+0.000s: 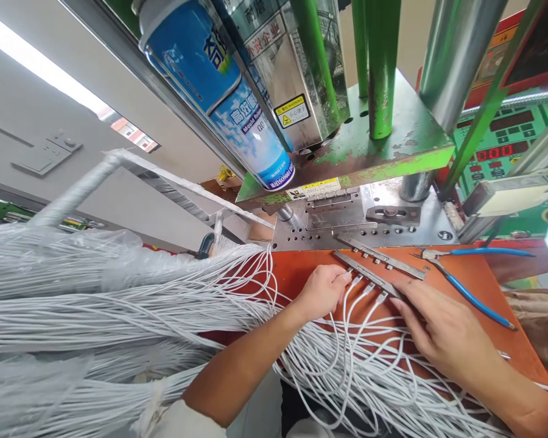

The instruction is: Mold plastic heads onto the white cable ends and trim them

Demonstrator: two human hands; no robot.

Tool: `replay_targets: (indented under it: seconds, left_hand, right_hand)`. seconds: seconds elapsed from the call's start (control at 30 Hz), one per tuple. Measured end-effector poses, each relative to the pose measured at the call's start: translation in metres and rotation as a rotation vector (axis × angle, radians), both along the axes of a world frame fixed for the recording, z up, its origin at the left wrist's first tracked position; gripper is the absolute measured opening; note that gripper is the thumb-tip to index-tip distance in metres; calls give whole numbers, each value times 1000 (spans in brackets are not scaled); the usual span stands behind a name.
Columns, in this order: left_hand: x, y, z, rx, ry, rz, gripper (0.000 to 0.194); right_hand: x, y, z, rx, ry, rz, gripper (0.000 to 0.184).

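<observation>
My left hand (320,293) pinches the plug end of a white cable at the left end of a narrow metal mould bar (364,272). Several white cables (352,313) with metal-tipped plugs sit along this bar's near edge. My right hand (450,322) grips the bar's right end between thumb and fingers. Just behind lies a second, similar metal bar (404,267) with small metal pieces along its edge. Both bars rest over the orange worktop (488,304). The tip of the plug in my left hand is partly hidden by my fingers.
A green press (347,161) with a steel lower plate (347,239) stands behind the worktop, a blue spray can (228,91) on its ledge. Blue-handled pliers (475,298) lie at right. Bundled white cables (119,319) fill the left. A control panel (497,152) shows red digits.
</observation>
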State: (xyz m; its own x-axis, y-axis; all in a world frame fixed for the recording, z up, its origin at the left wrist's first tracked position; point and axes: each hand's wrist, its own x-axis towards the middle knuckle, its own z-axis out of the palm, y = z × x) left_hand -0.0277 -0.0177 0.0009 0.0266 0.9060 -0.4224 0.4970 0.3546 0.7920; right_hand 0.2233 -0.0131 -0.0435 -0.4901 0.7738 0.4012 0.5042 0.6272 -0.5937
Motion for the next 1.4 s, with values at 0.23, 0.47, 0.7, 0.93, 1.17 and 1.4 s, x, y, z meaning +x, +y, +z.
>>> replay_targets:
  seconds: [0.23, 0.47, 0.7, 0.93, 1.17, 1.4]
  left_hand:
    - [5, 8, -1, 124, 203, -53, 40]
    - [-4, -1, 43, 335, 463, -189, 26]
    - [0, -17, 46, 296, 478, -302, 27]
    - [4, -11, 41, 315, 493, -298, 23]
    - [-9, -13, 49, 477, 531, -199, 21]
    - [-8, -27, 38, 604, 802, -520, 28]
  right_hand:
    - [1, 3, 4, -27, 38, 152, 11]
    - [-5, -3, -3, -13, -11, 10, 18]
    - [-5, -2, -1, -35, -27, 27, 20]
    - [-7, -2, 3, -43, -47, 18, 23]
    - [-10, -2, -2, 13, 2, -33, 41]
    - [-9, -1, 0, -5, -2, -11, 34]
